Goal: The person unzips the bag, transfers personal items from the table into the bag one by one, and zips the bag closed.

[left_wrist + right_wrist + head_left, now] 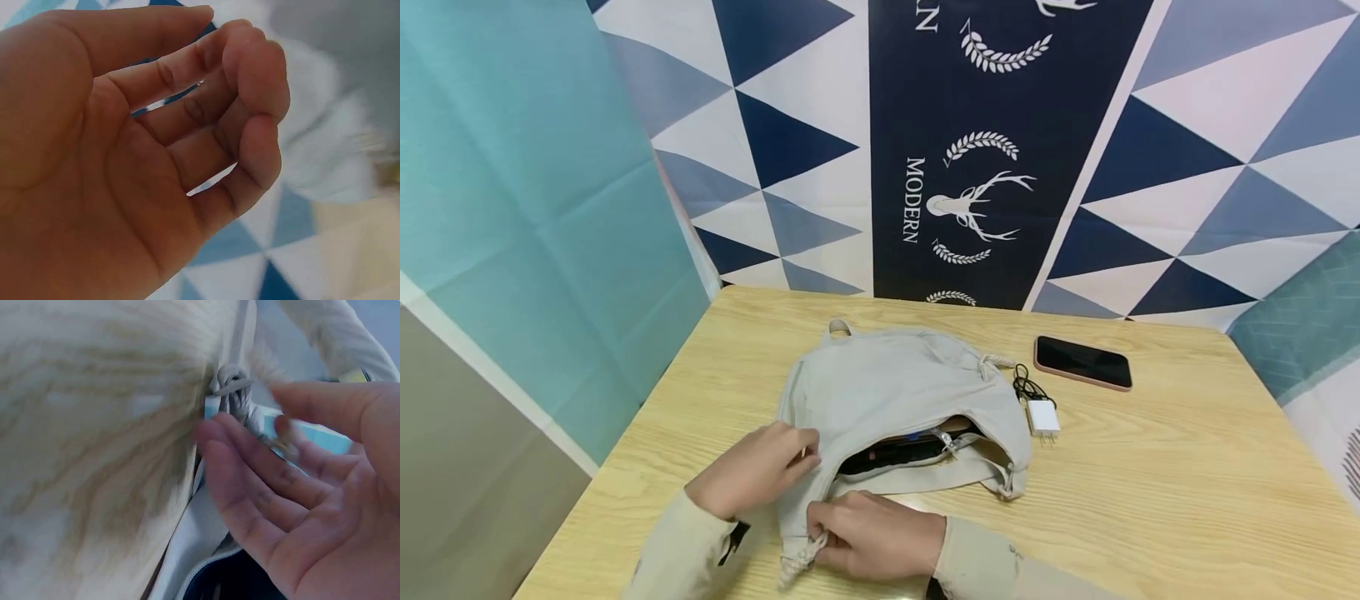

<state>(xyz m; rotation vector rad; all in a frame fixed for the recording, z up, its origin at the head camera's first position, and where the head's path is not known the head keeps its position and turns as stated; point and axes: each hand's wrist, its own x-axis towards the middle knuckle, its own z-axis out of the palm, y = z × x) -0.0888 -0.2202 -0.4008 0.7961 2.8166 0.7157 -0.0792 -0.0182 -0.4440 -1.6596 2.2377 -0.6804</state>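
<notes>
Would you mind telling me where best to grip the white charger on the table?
Pinch the charger across its two flat sides from above, probably. It lies flat with prongs towards the person and black cable coiled behind, between bag and phone, so a top approach avoids all three.

Pale grey matt woven cloth bag (887,392) with a twisted cord tassel (240,400), light wooden table (1150,492) finished smooth with visible grain, glossy black glass-fronted phone (1082,362), smooth white plastic charger plug (1042,417), printed matt backdrop sheet (1000,150) seen creased.
</notes>
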